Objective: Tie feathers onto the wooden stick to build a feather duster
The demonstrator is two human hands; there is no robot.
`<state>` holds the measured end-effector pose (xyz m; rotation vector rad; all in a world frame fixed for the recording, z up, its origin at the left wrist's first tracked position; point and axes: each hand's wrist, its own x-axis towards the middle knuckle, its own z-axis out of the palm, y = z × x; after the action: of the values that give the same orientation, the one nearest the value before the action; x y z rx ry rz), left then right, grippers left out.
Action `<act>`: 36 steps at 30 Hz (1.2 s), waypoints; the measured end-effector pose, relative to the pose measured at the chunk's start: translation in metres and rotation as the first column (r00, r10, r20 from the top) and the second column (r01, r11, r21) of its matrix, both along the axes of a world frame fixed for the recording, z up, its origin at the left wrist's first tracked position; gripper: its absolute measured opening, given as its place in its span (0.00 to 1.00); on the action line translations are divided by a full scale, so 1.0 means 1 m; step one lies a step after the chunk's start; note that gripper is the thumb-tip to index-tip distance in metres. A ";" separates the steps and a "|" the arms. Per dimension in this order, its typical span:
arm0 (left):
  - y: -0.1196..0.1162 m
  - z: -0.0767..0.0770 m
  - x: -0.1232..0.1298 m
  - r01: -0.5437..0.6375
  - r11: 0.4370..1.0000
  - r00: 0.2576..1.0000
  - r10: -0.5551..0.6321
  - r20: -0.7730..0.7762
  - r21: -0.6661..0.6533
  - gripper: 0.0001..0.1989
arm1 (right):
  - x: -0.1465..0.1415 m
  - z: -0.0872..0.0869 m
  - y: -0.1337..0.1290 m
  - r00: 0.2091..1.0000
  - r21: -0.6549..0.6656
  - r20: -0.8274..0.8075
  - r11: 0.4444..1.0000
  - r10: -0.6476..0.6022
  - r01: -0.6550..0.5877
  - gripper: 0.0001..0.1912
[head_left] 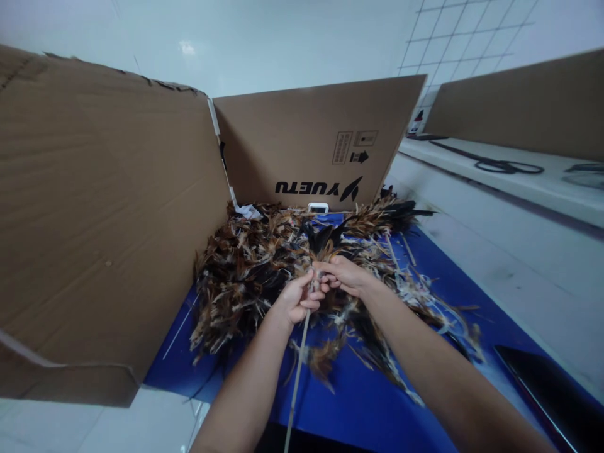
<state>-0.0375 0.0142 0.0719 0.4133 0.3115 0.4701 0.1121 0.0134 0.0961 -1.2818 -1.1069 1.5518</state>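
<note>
My left hand (301,297) is closed around a thin pale stick (298,377), which runs down toward the bottom edge of the view. At the stick's upper end, a tuft of dark and brown feathers (324,242) fans out away from me. My right hand (342,275) meets the left one there, its fingers pinched at the base of the tuft. Beneath and around both hands spreads a large heap of brown, black and cream feathers (240,283).
Cardboard panels (104,220) wall off the left, and a printed one (283,145) stands at the back. The feathers lie on a blue surface (377,415). On a white ledge at right rest scissors (509,167). A dark flat object (547,390) sits at lower right, a small white-framed device (318,207) behind.
</note>
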 end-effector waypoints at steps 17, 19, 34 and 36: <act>0.002 -0.005 -0.002 -0.055 0.997 0.998 0.053 0.034 0.053 0.07 | 0.009 0.014 -0.020 0.973 0.147 0.203 0.986 -0.110 0.081 0.18; 0.003 -0.005 -0.003 -0.077 0.995 0.996 0.075 0.037 0.063 0.07 | 0.020 0.019 -0.033 0.913 0.286 0.372 0.956 -0.168 0.059 0.15; 0.002 -0.003 -0.001 -0.124 0.989 0.990 0.129 -0.053 0.077 0.07 | 0.029 -0.010 -0.094 0.144 0.199 0.979 0.848 -0.146 -0.492 0.08; 0.002 -0.003 0.000 -0.124 0.989 0.989 0.130 -0.065 0.083 0.07 | 0.035 -0.006 -0.094 0.300 0.314 0.935 0.839 -0.191 -0.444 0.07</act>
<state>-0.0376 0.0158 0.0685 0.4891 0.3898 0.5946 0.1470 -0.0803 0.0899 -1.7317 -2.2627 0.2448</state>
